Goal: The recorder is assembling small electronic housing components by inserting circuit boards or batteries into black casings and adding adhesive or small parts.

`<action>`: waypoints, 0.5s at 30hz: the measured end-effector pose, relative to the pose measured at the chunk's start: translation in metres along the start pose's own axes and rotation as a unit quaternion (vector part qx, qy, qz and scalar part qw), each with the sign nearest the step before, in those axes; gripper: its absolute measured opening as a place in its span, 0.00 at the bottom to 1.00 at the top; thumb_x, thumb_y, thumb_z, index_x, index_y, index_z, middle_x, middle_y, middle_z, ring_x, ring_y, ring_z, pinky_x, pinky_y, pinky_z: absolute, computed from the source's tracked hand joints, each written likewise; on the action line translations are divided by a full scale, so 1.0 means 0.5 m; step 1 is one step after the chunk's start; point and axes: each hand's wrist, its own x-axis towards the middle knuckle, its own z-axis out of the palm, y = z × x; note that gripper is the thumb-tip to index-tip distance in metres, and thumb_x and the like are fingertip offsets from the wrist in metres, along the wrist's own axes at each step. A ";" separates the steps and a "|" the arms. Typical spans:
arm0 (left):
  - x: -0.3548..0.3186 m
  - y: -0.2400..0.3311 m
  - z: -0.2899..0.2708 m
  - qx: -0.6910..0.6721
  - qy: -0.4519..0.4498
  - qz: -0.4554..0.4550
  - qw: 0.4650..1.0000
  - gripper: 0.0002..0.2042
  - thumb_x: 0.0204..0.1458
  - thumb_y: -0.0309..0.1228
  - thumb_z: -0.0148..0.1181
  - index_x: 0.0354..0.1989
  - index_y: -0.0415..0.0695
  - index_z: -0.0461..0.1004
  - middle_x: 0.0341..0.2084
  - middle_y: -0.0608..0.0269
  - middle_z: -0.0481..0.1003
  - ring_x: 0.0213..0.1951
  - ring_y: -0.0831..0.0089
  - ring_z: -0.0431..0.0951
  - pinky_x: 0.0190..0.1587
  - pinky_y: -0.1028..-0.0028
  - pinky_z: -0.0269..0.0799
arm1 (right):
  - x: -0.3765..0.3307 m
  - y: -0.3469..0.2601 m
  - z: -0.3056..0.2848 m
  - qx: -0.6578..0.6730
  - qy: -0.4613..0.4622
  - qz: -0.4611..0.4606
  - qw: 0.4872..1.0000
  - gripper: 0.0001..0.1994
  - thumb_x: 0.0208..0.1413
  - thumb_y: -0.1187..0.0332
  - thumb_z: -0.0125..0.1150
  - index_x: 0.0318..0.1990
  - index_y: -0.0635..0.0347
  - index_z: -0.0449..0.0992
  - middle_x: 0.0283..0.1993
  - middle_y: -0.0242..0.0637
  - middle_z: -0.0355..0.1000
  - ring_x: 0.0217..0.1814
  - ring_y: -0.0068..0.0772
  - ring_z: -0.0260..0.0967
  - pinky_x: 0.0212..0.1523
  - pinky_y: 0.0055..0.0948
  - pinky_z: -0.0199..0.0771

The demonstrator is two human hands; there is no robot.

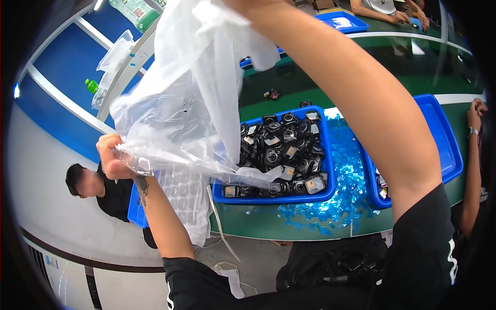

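Observation:
A large translucent plastic bag is stretched up in front of me, with clear compartment trays showing in and below it. My left hand is closed in a fist round a gathered edge of the bag. My right hand is raised at the upper edge of the picture, gripping the top of the bag; most of its fingers are cut off or hidden. Part of the bag hangs over a blue bin full of small black devices with round dial-like faces.
Shiny blue film pieces lie scattered on the green table. Another blue bin stands at the right, beside another person's arm. A seated person is at the left, and someone's hands work across the table.

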 end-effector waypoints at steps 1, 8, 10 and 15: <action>-0.003 -0.001 -0.015 -0.038 -0.041 0.033 0.998 0.38 0.59 0.64 0.28 0.20 0.36 0.64 0.18 0.58 0.66 0.24 0.69 0.66 0.30 0.73 0.62 | 0.010 0.009 0.002 -0.010 0.033 -0.012 0.999 0.07 0.59 0.73 0.46 0.37 0.67 0.70 0.33 0.60 0.73 0.41 0.61 0.71 0.39 0.47 0.68; 0.005 0.126 -0.086 -0.021 -0.156 0.021 0.987 0.15 0.34 0.24 0.61 0.27 0.42 0.59 0.26 0.62 0.59 0.31 0.69 0.63 0.41 0.71 0.66 | 0.027 0.146 -0.077 -0.212 0.097 -0.008 0.972 0.11 0.59 0.69 0.47 0.33 0.71 0.71 0.30 0.59 0.72 0.38 0.59 0.71 0.39 0.46 0.67; 0.014 0.112 -0.084 -0.049 -0.121 0.099 0.987 0.16 0.34 0.25 0.62 0.27 0.43 0.59 0.25 0.62 0.60 0.33 0.68 0.65 0.45 0.69 0.66 | 0.006 0.149 -0.093 -0.221 0.075 -0.008 0.972 0.12 0.59 0.68 0.47 0.32 0.71 0.71 0.30 0.60 0.71 0.36 0.59 0.71 0.39 0.45 0.67; 0.038 0.060 -0.136 -0.065 -0.172 0.200 0.962 0.18 0.50 0.39 0.62 0.34 0.39 0.61 0.32 0.53 0.69 0.38 0.60 0.73 0.42 0.64 0.72 | -0.036 0.115 -0.069 -0.149 -0.006 0.099 0.984 0.13 0.58 0.67 0.46 0.31 0.71 0.71 0.27 0.55 0.69 0.30 0.47 0.68 0.36 0.40 0.67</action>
